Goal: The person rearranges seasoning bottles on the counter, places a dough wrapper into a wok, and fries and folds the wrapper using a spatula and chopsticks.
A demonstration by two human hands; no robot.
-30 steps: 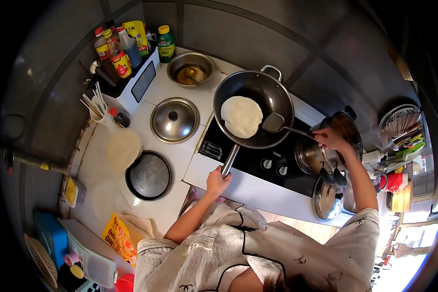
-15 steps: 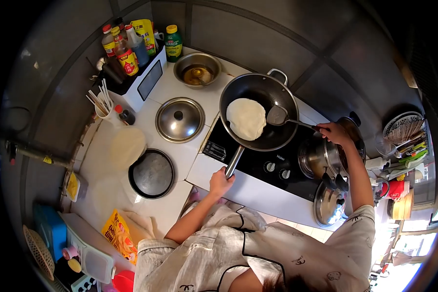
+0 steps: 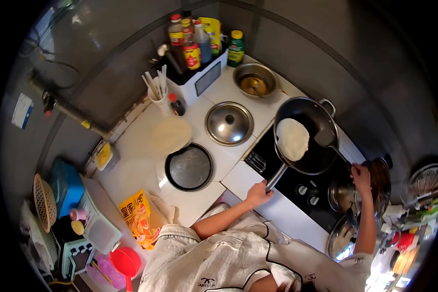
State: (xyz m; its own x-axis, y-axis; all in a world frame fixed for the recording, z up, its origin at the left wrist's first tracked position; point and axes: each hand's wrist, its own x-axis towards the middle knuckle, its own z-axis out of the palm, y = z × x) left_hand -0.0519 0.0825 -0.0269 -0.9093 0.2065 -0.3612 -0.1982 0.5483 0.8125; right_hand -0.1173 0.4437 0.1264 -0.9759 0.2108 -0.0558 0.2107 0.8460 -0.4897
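Note:
My left hand (image 3: 259,193) is closed around the wok's long metal handle at its near end. The dark wok (image 3: 321,158) stands on the black gas stove, and a pale round flatbread (image 3: 292,139) lies on the left of its inside. In my right hand (image 3: 361,178) is the handle of a spatula (image 3: 325,137). Its flat blade rests inside the wok, to the right of the flatbread and apart from it. The underside of the flatbread is hidden.
Left of the stove are a domed lid (image 3: 228,123), a round black pan (image 3: 189,167) and a pale dough round (image 3: 172,134). A metal bowl (image 3: 254,80) with brown liquid sits behind. Steel pots (image 3: 343,194) stand close under my right forearm.
The view has turned, so the counter and wok appear farther right. Both hands keep their grips. The spatula blade appears slightly farther from the flatbread.

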